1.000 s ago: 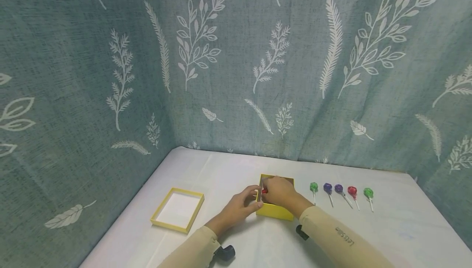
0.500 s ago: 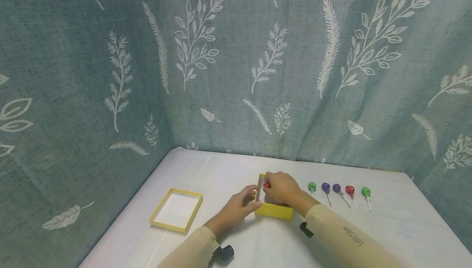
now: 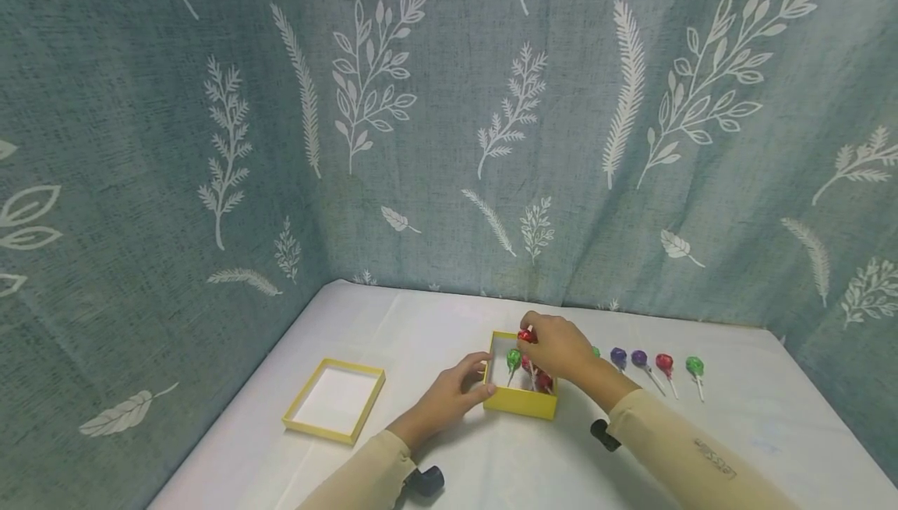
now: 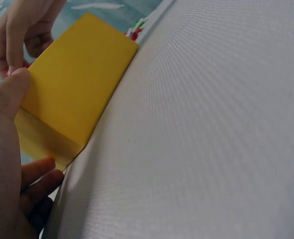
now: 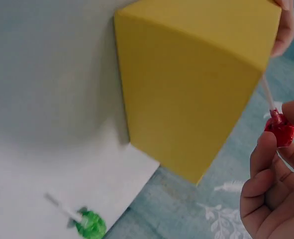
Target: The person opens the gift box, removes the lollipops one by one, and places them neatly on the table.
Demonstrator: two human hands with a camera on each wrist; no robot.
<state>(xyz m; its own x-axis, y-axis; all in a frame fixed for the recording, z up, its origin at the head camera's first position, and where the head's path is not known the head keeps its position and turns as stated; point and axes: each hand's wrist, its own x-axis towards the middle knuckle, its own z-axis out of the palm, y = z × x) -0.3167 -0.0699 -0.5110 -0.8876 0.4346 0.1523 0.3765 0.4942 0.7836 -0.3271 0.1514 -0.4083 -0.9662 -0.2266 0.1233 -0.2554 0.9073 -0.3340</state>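
My right hand (image 3: 561, 348) pinches a red lollipop (image 5: 281, 132) by its wrapped head, between thumb and fingers. The white stick points toward the box rim in the right wrist view. It is above the back right part of an uncovered yellow box (image 3: 521, 403). Inside the box lie a green lollipop (image 3: 514, 359) and a few red ones (image 3: 544, 382), partly hidden under the right hand. My left hand (image 3: 443, 402) holds the box at its left side, thumb at the front left corner and fingers along the left wall.
A shallow yellow box lid (image 3: 319, 430) lies on the white table (image 3: 393, 323) at the left. Right of the box is a row of lollipops: purple (image 3: 639, 358), red (image 3: 664, 363), green (image 3: 694, 366) and others. A patterned curtain (image 3: 435, 104) stands behind.
My right hand has risen from inside the box and moved right and back, carrying the red lollipop. Lollipops inside the box have come into view. The left hand has stayed in place.
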